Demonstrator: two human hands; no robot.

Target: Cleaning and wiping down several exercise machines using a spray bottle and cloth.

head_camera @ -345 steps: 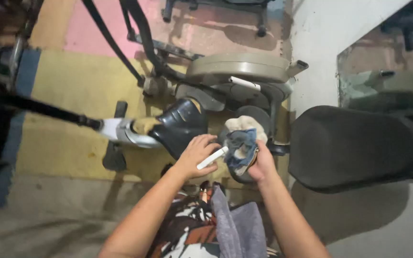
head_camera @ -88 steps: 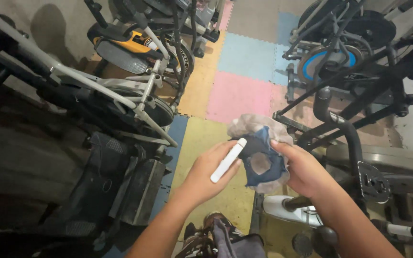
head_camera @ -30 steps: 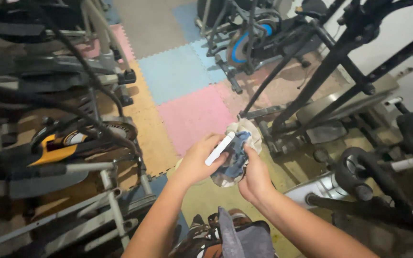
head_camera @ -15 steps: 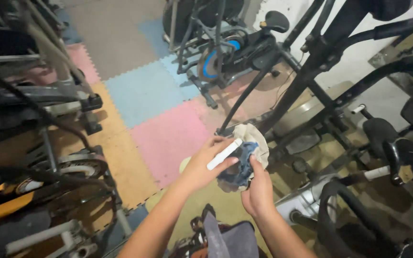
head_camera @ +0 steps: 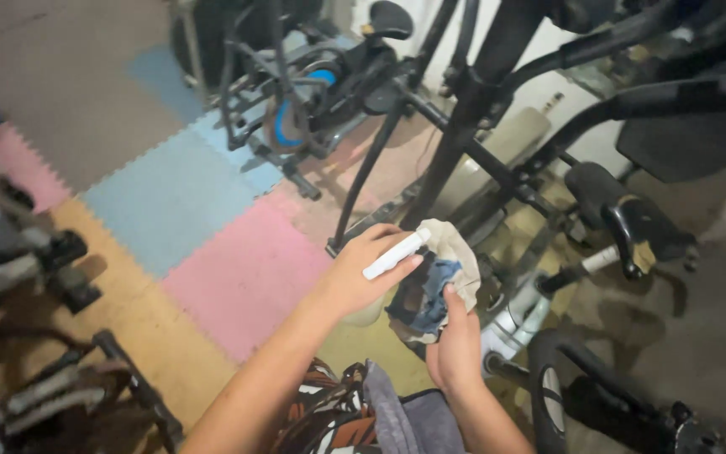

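My left hand (head_camera: 355, 273) holds a small white spray bottle (head_camera: 395, 255), its tip lying against a crumpled beige and blue cloth (head_camera: 439, 282). My right hand (head_camera: 455, 349) grips that cloth from below, thumb pressed on the blue part. Both hands meet in the middle of the view, above the coloured floor mats and just in front of a black exercise machine frame (head_camera: 472, 126).
Pink (head_camera: 245, 277), blue (head_camera: 170, 193) and yellow (head_camera: 119, 319) foam mats cover the floor. A stationary bike with a blue flywheel (head_camera: 304, 92) stands at the back. Black machine arms and a pedal (head_camera: 623, 219) crowd the right. More equipment (head_camera: 35, 277) lines the left edge. A grey towel (head_camera: 397, 416) hangs at my waist.
My view has swung right past the rows of machines toward the black frame. Both hands kept hold of the bottle and cloth, staying pressed together.
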